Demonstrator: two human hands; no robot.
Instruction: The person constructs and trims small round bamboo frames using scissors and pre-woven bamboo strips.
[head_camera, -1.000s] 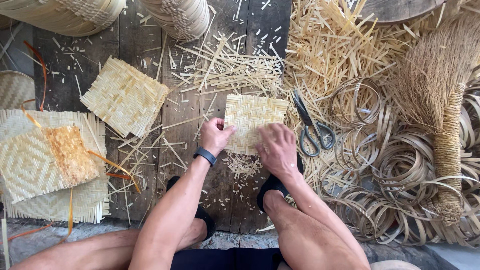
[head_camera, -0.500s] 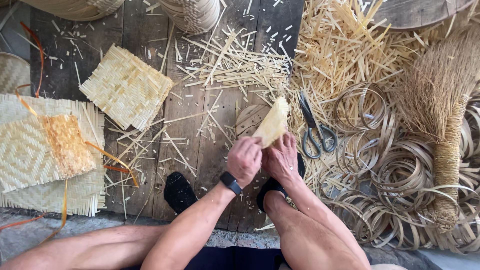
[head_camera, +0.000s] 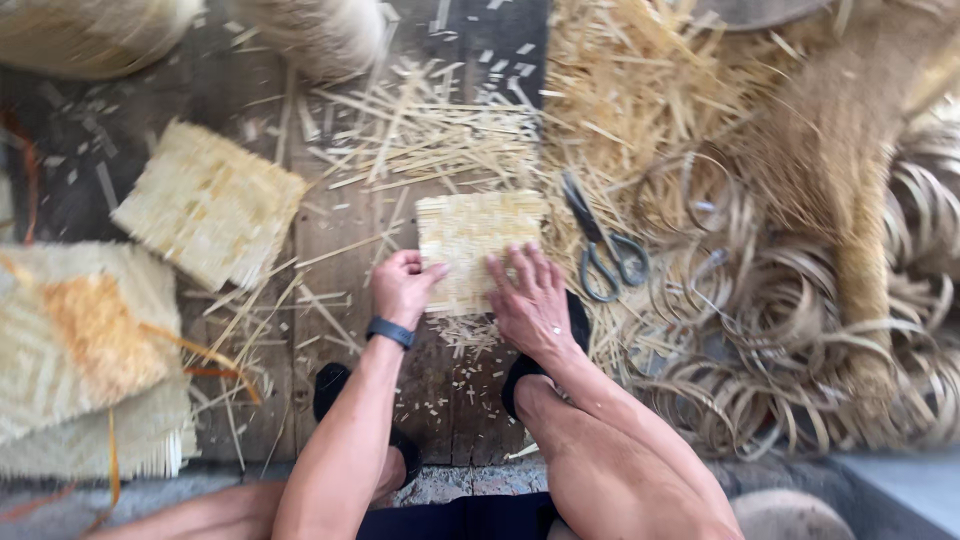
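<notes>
A small square woven straw mat (head_camera: 475, 235) lies flat on the dark wooden boards in front of me. My left hand (head_camera: 403, 287) grips its lower left edge with curled fingers; a dark band sits on that wrist. My right hand (head_camera: 528, 299) lies flat on the mat's lower right part, fingers spread and pressing down. Short straw clippings (head_camera: 463, 335) lie just below the mat.
Grey scissors (head_camera: 603, 250) lie just right of the mat. Another woven square (head_camera: 208, 202) sits at the left, larger woven mats (head_camera: 80, 350) farther left. Loose straw (head_camera: 430, 130) is scattered behind; coiled strips (head_camera: 790, 330) and a straw broom (head_camera: 860, 240) fill the right.
Half a second ago both hands held the mat lifted on edge; now it lies flat on the boards again with both hands on its near edge.
</notes>
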